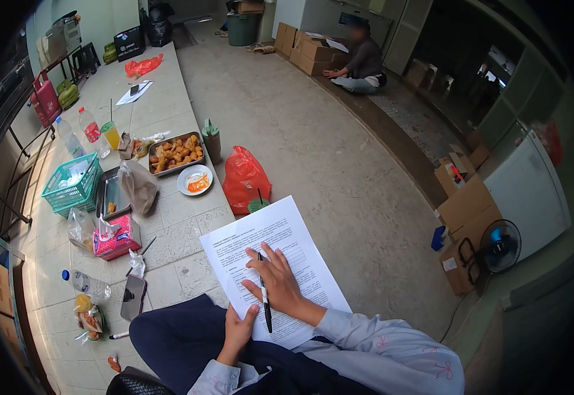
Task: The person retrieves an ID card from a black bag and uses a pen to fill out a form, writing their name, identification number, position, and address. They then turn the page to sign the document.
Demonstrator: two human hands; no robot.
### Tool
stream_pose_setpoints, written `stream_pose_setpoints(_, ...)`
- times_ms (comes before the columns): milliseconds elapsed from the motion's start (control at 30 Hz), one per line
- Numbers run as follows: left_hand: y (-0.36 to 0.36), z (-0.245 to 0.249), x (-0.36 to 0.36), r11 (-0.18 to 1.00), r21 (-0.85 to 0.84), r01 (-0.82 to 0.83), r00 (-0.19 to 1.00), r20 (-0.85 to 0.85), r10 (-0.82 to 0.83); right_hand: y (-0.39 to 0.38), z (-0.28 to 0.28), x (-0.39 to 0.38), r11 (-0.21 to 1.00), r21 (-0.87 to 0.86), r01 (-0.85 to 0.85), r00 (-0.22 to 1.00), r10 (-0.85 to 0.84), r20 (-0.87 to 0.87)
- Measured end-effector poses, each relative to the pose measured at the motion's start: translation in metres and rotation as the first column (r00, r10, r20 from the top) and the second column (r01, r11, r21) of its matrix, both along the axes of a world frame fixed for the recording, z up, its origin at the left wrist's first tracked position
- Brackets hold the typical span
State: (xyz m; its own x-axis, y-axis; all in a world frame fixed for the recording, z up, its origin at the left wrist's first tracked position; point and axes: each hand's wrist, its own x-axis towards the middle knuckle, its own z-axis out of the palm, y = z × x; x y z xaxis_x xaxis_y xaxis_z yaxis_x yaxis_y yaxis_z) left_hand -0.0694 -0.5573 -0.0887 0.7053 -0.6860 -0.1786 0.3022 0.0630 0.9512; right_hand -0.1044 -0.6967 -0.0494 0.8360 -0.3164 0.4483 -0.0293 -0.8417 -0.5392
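Observation:
Printed paper (313,296) lies tilted over my lap, with text and a table on it. Near its lower left edge my left hand (237,332) grips the paper, thumb on top. My right hand (279,284) rests over the page with fingers partly spread, and a black-and-white pen (265,303) is held in it, lengthwise along the thumb side. Part of the print is covered by this hand. Beyond the paper's top edge stand a green-lidded cup (258,205) and a red plastic bag (244,174).
On the tiled ledge to my left are a phone (133,297), a tissue box (118,238), a water bottle (86,284), a green basket (69,187), a sauce plate (195,180) and a tray of fried food (177,153). Across the floor a person (362,62) sits by cardboard boxes; a fan (500,245) stands right.

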Motion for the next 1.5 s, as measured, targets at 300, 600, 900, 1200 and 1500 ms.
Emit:
stream_pose_setpoints(300,0.005,0.003,0.001,0.999,0.029,-0.038,0.999,0.035,0.037,0.004,0.004,0.001,0.999,0.03,-0.02,0.999,0.019,0.043)
stream_pose_setpoints(600,0.015,0.001,0.0,0.997,0.01,-0.081,0.997,-0.009,0.081,0.015,0.004,0.005,0.995,0.06,-0.074,0.996,0.071,0.054)
stream_pose_setpoints(900,0.017,-0.008,0.004,0.998,0.034,-0.052,0.999,-0.005,0.052,0.015,-0.001,0.01,0.997,0.042,-0.068,0.997,0.067,0.036)
stream_pose_setpoints(1200,0.011,-0.014,0.004,0.994,0.011,-0.107,0.992,-0.061,0.107,0.011,-0.015,0.02,0.996,0.07,-0.063,0.998,0.062,0.013)
stream_pose_setpoints(1500,0.005,-0.016,0.019,0.982,0.146,0.117,0.989,-0.112,-0.101,-0.005,-0.024,0.016,0.996,0.072,0.052,0.999,-0.053,0.014)
